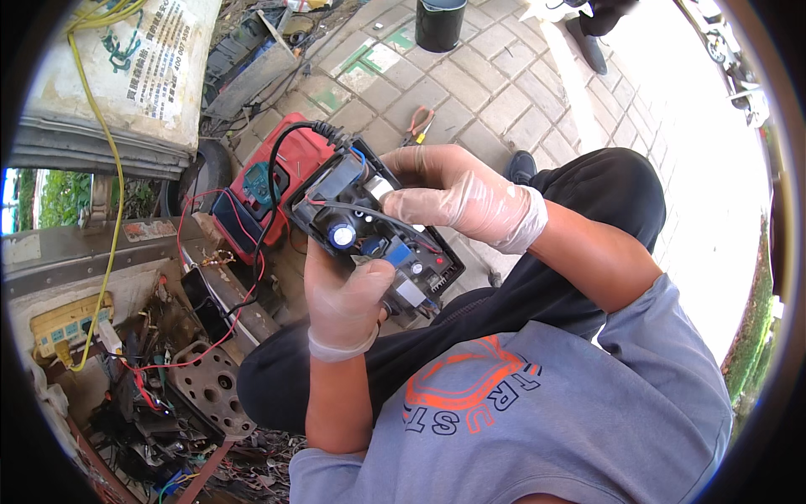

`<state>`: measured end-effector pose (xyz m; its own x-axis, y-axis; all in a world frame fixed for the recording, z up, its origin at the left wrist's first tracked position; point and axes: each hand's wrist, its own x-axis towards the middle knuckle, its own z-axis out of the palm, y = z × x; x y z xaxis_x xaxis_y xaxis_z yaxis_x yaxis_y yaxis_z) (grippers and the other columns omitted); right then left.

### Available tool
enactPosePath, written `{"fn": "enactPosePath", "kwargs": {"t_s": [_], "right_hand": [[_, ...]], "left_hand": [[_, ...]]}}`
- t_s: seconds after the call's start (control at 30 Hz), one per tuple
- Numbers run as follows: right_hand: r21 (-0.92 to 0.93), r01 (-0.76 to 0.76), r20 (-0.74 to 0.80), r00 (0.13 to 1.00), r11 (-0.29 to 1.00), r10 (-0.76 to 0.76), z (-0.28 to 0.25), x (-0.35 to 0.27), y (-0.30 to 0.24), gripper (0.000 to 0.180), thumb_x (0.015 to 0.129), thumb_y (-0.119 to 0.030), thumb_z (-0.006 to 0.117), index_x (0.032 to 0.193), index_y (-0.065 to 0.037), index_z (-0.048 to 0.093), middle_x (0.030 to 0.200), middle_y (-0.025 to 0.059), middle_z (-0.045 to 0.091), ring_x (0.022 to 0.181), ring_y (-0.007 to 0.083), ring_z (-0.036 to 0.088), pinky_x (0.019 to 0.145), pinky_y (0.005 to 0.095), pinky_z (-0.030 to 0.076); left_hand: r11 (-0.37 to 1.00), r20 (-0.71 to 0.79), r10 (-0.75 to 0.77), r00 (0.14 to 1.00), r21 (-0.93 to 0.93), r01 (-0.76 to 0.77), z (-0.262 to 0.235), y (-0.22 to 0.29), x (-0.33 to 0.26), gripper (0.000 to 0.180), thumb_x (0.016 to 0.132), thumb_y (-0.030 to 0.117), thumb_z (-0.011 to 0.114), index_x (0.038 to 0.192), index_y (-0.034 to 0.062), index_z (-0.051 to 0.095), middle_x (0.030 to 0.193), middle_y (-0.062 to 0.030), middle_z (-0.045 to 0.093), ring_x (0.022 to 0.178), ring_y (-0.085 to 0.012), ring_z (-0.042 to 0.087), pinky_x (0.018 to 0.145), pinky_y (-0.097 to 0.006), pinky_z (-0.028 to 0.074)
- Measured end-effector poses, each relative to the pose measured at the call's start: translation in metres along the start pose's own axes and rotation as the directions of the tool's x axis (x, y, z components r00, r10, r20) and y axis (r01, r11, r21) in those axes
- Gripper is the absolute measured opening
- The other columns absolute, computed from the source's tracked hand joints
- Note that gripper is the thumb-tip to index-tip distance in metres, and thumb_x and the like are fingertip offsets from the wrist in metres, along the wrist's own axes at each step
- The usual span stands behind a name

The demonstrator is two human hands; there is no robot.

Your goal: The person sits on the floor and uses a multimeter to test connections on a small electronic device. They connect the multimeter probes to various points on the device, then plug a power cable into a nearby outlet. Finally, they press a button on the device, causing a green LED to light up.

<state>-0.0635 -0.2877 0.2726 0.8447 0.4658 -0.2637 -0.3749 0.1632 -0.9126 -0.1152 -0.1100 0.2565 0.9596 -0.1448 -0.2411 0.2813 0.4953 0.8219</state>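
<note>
Both my hands wear thin clear gloves and hold up an open black electronics housing point(307, 217), tilted above my lap. Inside it sit a circuit board with a round capacitor point(342, 235), grey heat sinks and several wires. My left hand point(340, 302) grips its lower side, the thumb against a blue part. Around the upper edge curls my right hand point(466, 197), thumb pressed near a dark wire that crosses the board; its other fingers are partly hidden. A thick black cable point(281, 139) leaves the housing at its top left corner. Behind lies a red plastic casing point(294, 160).
Pliers with orange handles point(416, 126) lie on the paving beyond my hands, below a black bucket point(440, 25). Another person's shoe point(586, 46) is at upper right. At left, a yellow cable point(116, 185) hangs to a power strip point(71, 326), near a perforated metal plate point(210, 382) and scrap.
</note>
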Motion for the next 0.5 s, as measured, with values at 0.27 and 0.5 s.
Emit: {"fn": "enactPosePath", "kwargs": {"t_s": [0.27, 0.5], "right_hand": [[-0.066, 0.025, 0.000, 1.000, 0.998, -0.025, -0.007, 0.004, 0.007, 0.054, 0.088, -0.030, 0.067, 0.123, 0.010, 0.058, 0.111, 0.0171, 0.067, 0.102, 0.0193, 0.063, 0.093, 0.0310, 0.048], [-0.090, 0.049, 0.024, 0.999, 0.995, -0.047, -0.009, 0.004, 0.008, 0.052, 0.089, -0.029, 0.066, 0.123, 0.010, 0.059, 0.110, 0.0146, 0.067, 0.102, 0.0180, 0.062, 0.094, 0.0311, 0.047]], "left_hand": [[1.000, -0.049, 0.010, 0.999, -0.008, -0.011, 0.006, -0.005, 0.003, 0.063, 0.074, 0.017, 0.074, 0.129, 0.0000, 0.047, 0.102, -0.0099, 0.063, 0.081, -0.0181, 0.066, 0.063, -0.028, 0.055], [1.000, 0.127, 0.006, 0.992, -0.004, -0.006, -0.007, -0.006, 0.007, 0.075, 0.079, 0.025, 0.078, 0.137, -0.0042, 0.041, 0.122, -0.0143, 0.060, 0.108, -0.0260, 0.065, 0.092, -0.041, 0.056]]}}
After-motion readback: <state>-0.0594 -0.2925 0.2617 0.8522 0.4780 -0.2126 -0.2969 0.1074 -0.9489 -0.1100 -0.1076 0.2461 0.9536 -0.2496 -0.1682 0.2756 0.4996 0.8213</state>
